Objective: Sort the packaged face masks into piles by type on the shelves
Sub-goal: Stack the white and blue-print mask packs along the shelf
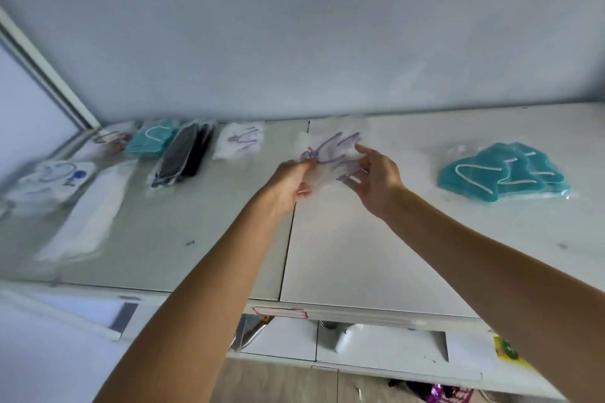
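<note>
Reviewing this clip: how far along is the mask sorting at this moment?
Well along, it seems. Piles already lie on the shelf: teal masks at right; black masks, a small teal pile and white packs at left. In hand: left hand and right hand handle the purple-looped packets. Similar packets lie apart, perhaps unmerged.

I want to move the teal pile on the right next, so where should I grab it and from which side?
Judging by its pose, take the teal mask pile by its near right plastic edge, coming from the front right. It lies flat and fanned, so pinching that edge should gather all packets.
</note>
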{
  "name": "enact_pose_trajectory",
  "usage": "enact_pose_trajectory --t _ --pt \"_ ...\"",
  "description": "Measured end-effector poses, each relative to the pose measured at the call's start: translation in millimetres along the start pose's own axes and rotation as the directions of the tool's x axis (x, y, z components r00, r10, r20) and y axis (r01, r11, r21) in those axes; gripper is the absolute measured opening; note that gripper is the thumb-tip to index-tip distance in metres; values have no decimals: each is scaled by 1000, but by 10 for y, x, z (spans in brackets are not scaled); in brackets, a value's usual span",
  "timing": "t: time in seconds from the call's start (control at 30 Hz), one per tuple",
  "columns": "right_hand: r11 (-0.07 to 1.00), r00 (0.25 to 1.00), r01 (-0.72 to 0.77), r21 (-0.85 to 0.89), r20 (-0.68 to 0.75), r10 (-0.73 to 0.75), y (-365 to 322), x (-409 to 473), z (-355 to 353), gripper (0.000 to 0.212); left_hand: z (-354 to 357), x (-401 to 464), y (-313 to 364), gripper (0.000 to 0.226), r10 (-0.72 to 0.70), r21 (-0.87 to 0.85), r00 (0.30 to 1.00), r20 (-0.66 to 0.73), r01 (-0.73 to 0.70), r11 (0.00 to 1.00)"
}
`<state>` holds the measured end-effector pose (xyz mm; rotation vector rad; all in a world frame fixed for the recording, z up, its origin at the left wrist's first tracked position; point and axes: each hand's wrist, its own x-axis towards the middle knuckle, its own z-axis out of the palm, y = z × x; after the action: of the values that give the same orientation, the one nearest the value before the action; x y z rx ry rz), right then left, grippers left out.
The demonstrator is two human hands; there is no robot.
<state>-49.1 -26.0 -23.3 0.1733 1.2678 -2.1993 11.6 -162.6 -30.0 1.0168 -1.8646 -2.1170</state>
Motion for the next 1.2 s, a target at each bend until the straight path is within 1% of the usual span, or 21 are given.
enact_pose_trajectory --t 0.07,0.13,0.2,0.23,0.27,0.33,0.37,0.47,0.57,0.63,0.67,0.73,0.77,0.8,0.83,0.87,0.93,1.0,1.03,1.13,1.2 --pt "1000 999 -7 -24 43 8 110 25 224 20 -222 85 37 8 41 -18 999 -28 -41 999" --pt "998 997 -6 -69 80 12 248 89 465 15 -460 252 65 11 104 -5 990 -100 -105 994" --pt "994 993 21 -110 120 -7 382 151 711 10 -672 407 87 26 166 29 973 -163 -163 986" --pt "989 990 46 -141 137 -27 462 197 853 11 -800 508 93 33 198 53 961 -193 -191 980" --pt "978 989 76 -194 140 -49 539 266 986 20 -911 590 114 36 229 80 949 -215 -217 973" --pt "931 990 127 -343 108 -96 694 459 1255 39 -1175 841 163 30 287 151 924 -252 -255 955" --pt "896 989 143 -420 81 -120 758 565 1366 43 -1292 968 190 24 321 200 911 -260 -274 941" --pt "796 984 154 -585 19 -176 961 968 1701 47 -1664 1358 304 33 415 386 875 -250 -303 871" --pt "720 973 165 -674 -9 -231 1040 1296 1910 43 -1915 1662 391 42 491 517 841 -225 -324 792" --pt "643 962 169 -747 -16 -272 1062 1487 2016 46 -2023 1821 451 45 554 648 808 -202 -314 694" --pt "601 959 170 -781 -10 -284 1054 1552 2041 51 -2041 1864 465 46 588 735 786 -189 -284 616" --pt "535 956 189 -823 29 -293 1023 1615 2024 61 -2027 1929 450 46 640 890 757 -131 -195 412" --pt "489 953 209 -847 64 -297 1008 1618 1985 61 -1999 1924 437 43 654 942 751 -90 -149 301" --pt "420 947 229 -878 102 -304 993 1595 1918 57 -1960 1929 417 41 655 973 753 -55 -107 205" --pt "348 937 253 -903 138 -322 977 1562 1827 51 -1929 1932 400 41 659 988 752 -26 -81 131" --pt "291 920 283 -914 172 -352 963 1522 1723 45 -1904 1917 409 44 659 995 752 0 -68 78" --pt "214 882 324 -922 212 -422 887 1400 1461 35 -1830 1870 492 49 676 996 736 49 -87 23" --pt "130 851 332 -934 237 -469 733 1289 1141 31 -1686 1811 593 42 716 989 690 106 -146 -6" --pt "92 843 325 -941 244 -480 643 1232 982 30 -1599 1769 648 38 726 981 676 129 -193 6" --pt "-8 831 262 -965 230 -506 229 1008 363 28 -1108 1494 721 30 705 917 690 163 -370 149" --pt "-44 824 182 -982 177 -539 -85 849 -82 26 -746 1287 703 27 693 874 698 181 -437 212"
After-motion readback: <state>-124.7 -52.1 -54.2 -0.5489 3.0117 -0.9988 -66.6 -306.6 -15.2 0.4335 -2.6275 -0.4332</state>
